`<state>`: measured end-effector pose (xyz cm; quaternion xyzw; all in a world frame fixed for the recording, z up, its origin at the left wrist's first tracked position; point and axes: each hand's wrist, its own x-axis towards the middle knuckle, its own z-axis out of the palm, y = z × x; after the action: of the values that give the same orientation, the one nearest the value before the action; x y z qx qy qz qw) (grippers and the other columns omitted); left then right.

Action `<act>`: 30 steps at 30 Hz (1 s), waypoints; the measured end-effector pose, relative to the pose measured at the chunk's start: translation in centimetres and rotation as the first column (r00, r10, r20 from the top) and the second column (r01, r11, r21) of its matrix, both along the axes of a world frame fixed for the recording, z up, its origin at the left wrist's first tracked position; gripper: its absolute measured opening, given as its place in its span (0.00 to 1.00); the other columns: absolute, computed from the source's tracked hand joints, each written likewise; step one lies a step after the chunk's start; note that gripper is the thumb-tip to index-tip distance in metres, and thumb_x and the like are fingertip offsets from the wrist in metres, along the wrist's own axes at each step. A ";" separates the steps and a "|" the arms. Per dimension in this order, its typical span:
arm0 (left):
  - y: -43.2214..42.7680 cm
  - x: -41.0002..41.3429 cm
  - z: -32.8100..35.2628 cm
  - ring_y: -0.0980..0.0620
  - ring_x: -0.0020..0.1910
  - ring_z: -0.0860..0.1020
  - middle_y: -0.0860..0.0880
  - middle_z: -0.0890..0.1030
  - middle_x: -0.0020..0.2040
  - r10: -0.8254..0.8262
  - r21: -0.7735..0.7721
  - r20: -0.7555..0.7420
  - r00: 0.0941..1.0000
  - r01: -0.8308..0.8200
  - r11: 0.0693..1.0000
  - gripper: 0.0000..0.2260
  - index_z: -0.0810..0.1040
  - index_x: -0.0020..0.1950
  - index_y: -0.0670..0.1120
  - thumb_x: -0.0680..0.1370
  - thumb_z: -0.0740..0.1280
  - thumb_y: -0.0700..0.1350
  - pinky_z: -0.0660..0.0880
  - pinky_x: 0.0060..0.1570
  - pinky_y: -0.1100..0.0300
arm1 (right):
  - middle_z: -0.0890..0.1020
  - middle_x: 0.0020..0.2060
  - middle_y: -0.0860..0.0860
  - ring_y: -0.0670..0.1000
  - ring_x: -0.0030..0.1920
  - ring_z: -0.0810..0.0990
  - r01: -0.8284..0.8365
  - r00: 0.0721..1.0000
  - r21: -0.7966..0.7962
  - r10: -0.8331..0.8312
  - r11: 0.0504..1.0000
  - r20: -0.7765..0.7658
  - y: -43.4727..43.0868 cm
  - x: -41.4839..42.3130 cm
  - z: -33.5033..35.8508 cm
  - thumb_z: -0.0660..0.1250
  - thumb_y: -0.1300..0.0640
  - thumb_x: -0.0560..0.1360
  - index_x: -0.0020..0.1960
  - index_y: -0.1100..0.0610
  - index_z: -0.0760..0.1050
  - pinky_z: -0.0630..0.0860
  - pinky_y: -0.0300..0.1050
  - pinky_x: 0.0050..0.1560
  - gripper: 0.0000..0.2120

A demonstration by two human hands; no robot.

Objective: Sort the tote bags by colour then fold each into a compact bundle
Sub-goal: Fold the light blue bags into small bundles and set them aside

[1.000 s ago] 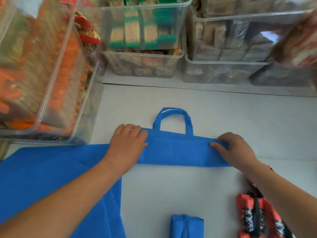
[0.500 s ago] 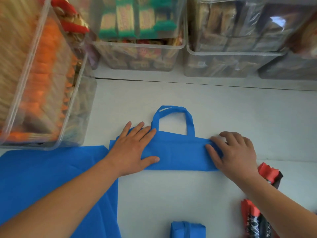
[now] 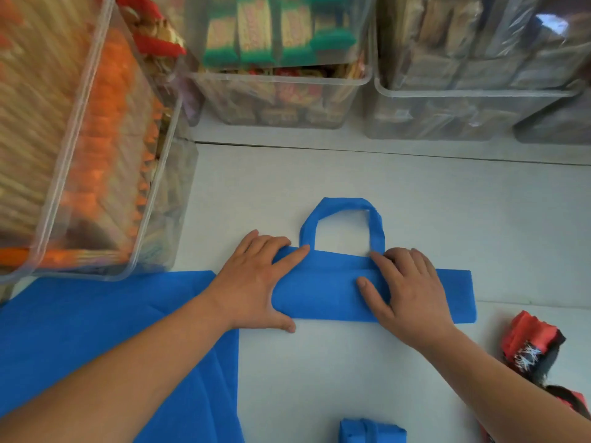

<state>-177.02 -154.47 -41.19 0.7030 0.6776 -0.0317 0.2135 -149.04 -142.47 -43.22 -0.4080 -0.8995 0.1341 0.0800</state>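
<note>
Both my hands press flat, fingers straight, gripping nothing, on the blue tote, which lies as a long narrow strip on the surface. My left hand covers its left end, my right hand sits nearer the middle, and the right end sticks out past it. The handle loops out beyond my fingertips. I judge this bag about half done: the strip needs folding across into a bundle. One finished blue bundle sits between my forearms, and red-and-black bundles lie beside my right forearm. Another blue bag lies flat under my left forearm, not yet folded.
</note>
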 end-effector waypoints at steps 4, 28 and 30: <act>-0.2 0.2 -0.1 0.48 0.80 0.51 0.49 0.57 0.80 -0.035 -0.013 0.014 0.999 0.035 0.999 0.57 0.44 0.84 0.59 0.62 0.63 0.80 0.39 0.80 0.43 | 0.75 0.51 0.51 0.56 0.51 0.74 0.004 0.999 -0.066 -0.007 0.998 -0.042 0.3 0.0 0.2 0.61 0.38 0.79 0.61 0.57 0.79 0.73 0.54 0.58 0.25; -8.1 -0.6 1.4 0.64 0.55 0.77 0.64 0.79 0.52 0.646 -0.166 0.450 0.617 -0.653 0.739 0.24 0.78 0.60 0.59 0.67 0.78 0.62 0.76 0.60 0.58 | 0.76 0.59 0.57 0.62 0.57 0.76 -0.060 0.998 0.058 0.061 0.997 -0.016 -3.3 1.3 -1.3 0.61 0.45 0.81 0.67 0.53 0.80 0.70 0.62 0.63 0.20; -9.0 -0.2 0.6 0.63 0.56 0.76 0.63 0.79 0.54 0.654 -0.077 0.458 0.603 -0.706 0.704 0.24 0.79 0.64 0.55 0.70 0.79 0.58 0.74 0.61 0.61 | 0.75 0.66 0.60 0.65 0.65 0.74 -0.124 0.992 0.082 0.127 0.989 -0.025 -3.9 0.3 -1.1 0.64 0.54 0.79 0.71 0.51 0.77 0.63 0.68 0.71 0.21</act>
<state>-177.23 -163.45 -40.57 0.3897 0.8250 0.2541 0.3208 -148.75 -146.39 -44.37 -0.3451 -0.9268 0.1088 0.1010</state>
